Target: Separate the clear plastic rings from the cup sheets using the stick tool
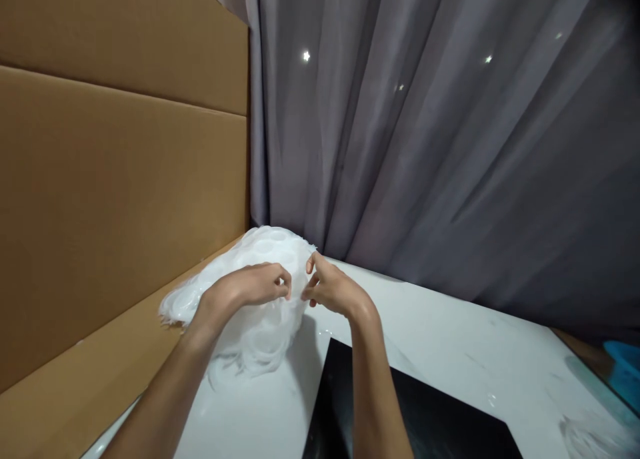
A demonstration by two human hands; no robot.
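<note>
A loose pile of thin clear plastic trays with round moulded cups [260,259] leans on the white table against the cardboard. My left hand [250,287] rests on top of the pile, its fingers curled and pinching the upper sheet. My right hand [330,287] is at the pile's right edge, thumb and fingers pinched on the same sheet's edge. The two hands almost touch.
A big brown cardboard sheet [110,192] stands along the left. Grey curtains [440,132] hang behind the white table [450,352]. A black panel [440,419] lies near me. More clear plastic [595,439] and a blue object [625,372] sit at the far right.
</note>
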